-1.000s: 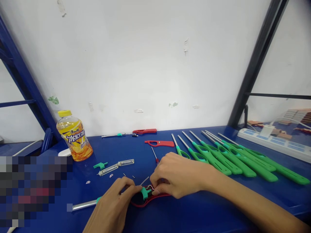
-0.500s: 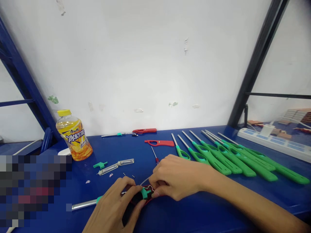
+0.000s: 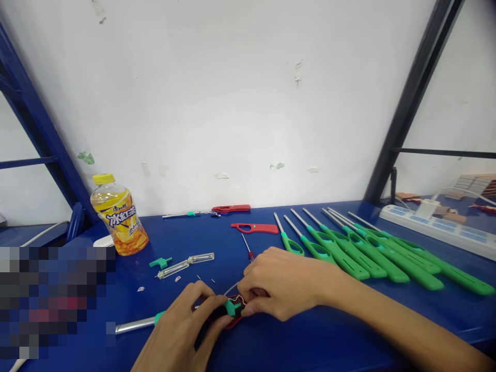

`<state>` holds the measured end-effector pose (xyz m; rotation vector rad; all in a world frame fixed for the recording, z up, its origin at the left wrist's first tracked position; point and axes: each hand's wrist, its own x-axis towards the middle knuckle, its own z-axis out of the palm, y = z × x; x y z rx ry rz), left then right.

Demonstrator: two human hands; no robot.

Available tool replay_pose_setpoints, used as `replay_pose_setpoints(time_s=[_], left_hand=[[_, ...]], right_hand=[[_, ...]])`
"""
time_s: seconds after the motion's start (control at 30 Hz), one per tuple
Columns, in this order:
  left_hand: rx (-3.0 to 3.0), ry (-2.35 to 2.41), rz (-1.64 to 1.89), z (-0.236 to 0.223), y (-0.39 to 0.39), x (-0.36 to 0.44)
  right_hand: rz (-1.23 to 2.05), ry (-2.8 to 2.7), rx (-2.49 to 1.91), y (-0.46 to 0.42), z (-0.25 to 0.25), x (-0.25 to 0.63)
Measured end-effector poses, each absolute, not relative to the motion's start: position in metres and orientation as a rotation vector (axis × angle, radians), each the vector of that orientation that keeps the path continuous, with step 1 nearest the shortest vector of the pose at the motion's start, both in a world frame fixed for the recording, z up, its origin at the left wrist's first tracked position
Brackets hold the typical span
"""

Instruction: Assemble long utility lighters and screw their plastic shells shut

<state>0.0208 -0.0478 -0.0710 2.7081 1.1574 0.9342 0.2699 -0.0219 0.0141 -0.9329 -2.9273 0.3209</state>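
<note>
Low in the middle, my left hand (image 3: pixel 186 323) grips an opened red lighter casing (image 3: pixel 234 325), its thumb and forefinger beside a teal trigger (image 3: pixel 232 308) inside it. A metal tube (image 3: pixel 135 325) with a teal collar sticks out to the left past that hand. My right hand (image 3: pixel 277 284) is closed on the casing's right end, fingertips pinched by a thin white wire (image 3: pixel 241 298); what lies between them is mostly hidden. Behind the right hand lies a small screwdriver (image 3: pixel 248 248). A loose teal trigger (image 3: pixel 159 263) and clear fuel tanks (image 3: pixel 174 269) lie beyond the left hand.
Several green lighters (image 3: pixel 349 248) lie in a row at right, before a white power strip (image 3: pixel 437 225). Red casings (image 3: pixel 261 228) and a metal rod (image 3: pixel 178 215) lie near the wall. A drink bottle (image 3: pixel 122 217) stands at left. Tiny pins (image 3: pixel 213 281) are on the blue table.
Both hands keep nearly the same hold on the red casing. The whole view has shifted very slightly; nothing on the table has visibly moved.
</note>
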Motion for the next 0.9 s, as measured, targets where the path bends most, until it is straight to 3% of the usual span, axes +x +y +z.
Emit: replay_pose_setpoints(time_s=[0.9], left_hand=[[2.704,1.18,0.877,-0.0804,-0.0443,0.0153]], right_hand=[[0.37,-2.868,-0.852,-0.0164,0.0128,0.2685]])
